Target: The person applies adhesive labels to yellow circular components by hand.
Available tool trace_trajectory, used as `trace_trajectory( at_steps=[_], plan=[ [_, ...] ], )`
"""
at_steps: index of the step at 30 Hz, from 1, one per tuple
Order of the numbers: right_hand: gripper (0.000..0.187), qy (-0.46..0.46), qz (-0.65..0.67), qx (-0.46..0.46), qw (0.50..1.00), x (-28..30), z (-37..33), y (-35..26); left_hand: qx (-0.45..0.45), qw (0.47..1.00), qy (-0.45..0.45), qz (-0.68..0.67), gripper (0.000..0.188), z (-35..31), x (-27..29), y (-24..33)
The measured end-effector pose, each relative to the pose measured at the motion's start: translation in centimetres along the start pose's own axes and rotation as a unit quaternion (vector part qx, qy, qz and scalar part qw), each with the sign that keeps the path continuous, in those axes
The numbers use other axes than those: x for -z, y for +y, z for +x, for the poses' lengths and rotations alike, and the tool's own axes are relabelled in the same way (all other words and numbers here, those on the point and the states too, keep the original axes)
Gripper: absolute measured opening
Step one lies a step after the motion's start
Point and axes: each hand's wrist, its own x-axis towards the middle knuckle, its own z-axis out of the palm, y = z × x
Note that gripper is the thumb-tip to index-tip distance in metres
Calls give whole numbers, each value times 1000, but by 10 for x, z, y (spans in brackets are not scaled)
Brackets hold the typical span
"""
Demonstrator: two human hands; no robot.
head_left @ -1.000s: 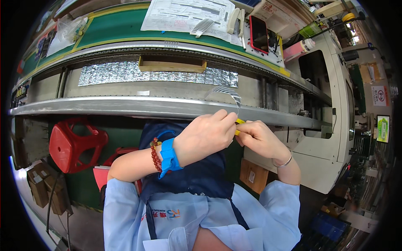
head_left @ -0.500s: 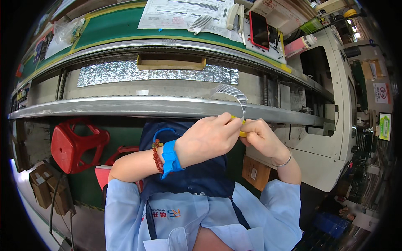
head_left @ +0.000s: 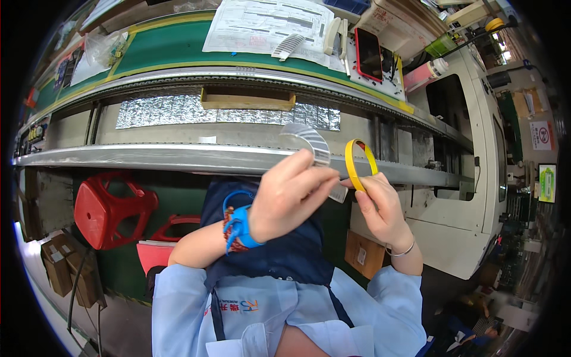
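My left hand (head_left: pixel 290 193), with a blue wrist strap and beads at its wrist, pinches a curled strip (head_left: pixel 315 143) with pale and grey bars. The strip arches above the fingers, and a pale end shows below them. Beside it, my right hand (head_left: pixel 380 208) grips a narrow roll of yellow tape (head_left: pixel 350 162), held upright like a ring. Thumb and fingers close on the roll's lower edge. Both hands are in front of the near metal rail (head_left: pixel 238 156). A similar barred strip (head_left: pixel 288 46) lies on the printed sheets (head_left: pixel 238 27) across the rails.
Between the rails are a shallow tan tray (head_left: pixel 247 101) and a silvery foil sheet (head_left: pixel 160 113). A red phone (head_left: pixel 369 55) lies at the back right, near a white machine (head_left: pixel 458 220). Below the rail at left stands a red stool (head_left: pixel 98 211).
My hands have moved apart. The tape roll, mostly hidden by the fingers before, now stands up in my right hand; the curled strip has shifted left with my left hand.
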Motion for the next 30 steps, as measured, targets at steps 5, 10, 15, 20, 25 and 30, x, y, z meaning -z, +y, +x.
trace_trajectory(
  at_steps=[5, 10, 15, 20, 25, 30],
  plan=[
    [19, 24, -53, 54, 997, -7, 2, -6, 7, 998, 40, -42, 27, 0, -12, 0],
    [20, 19, -84, 73, 994, -7, 4, -10, 15, 997, 41, -63, 22, -4, -13, -2],
    [20, 19, -103, 74, 992, -8, 4, -10, 45, 996, 3, -74, 18, 0, -13, 1],
    [19, 37, -109, 4, 993, -1, 9, -10, 42, 995, 5, -85, 23, -3, -10, 2],
    [21, 49, -99, 1, 994, -4, 9, -14, -18, 1000, 14, 14, 32, 0, -12, 2],
    [23, 49, -156, 34, 986, -9, 9, -10, -111, 987, 29, 109, 31, 0, -20, -5]
  ],
)
